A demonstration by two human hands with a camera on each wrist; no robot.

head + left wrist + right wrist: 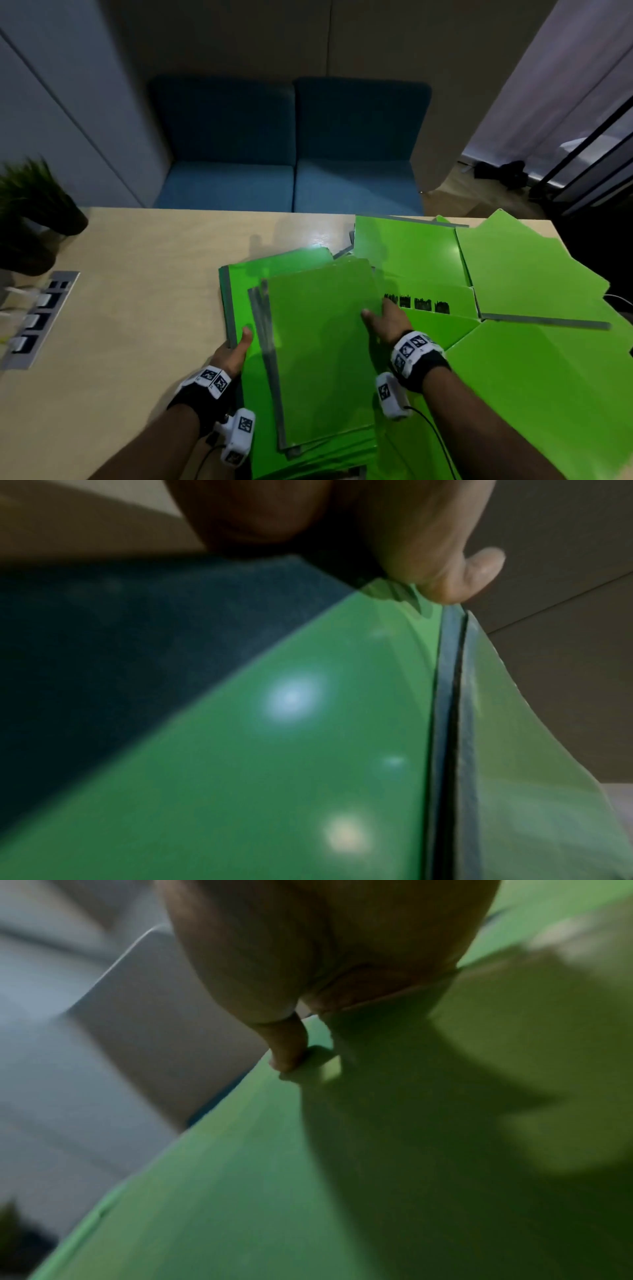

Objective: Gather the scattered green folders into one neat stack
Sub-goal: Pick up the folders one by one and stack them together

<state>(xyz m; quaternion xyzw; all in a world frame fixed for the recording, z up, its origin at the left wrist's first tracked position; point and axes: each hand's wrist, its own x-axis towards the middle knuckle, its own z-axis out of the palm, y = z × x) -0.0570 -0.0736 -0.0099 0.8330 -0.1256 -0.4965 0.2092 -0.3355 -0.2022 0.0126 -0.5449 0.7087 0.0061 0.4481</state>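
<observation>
Head: top folder [322, 353] lengthwise – away (slight tilt).

bare table [144, 274] left, loose green folders [513, 274] crowding right

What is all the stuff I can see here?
folders: many, too overlapped to count, green with grey spines, a rough pile at centre, others fanned out to the right
table: one, light wood, under everything
sofa: one, blue, two seats, behind the table
plant: one, green in a dark pot, far left corner of the table
socket panel: one, grey, set in the table's left side
left hand: grips the pile's left edge, thumb on top
right hand: holds the top folder's right edge
</observation>
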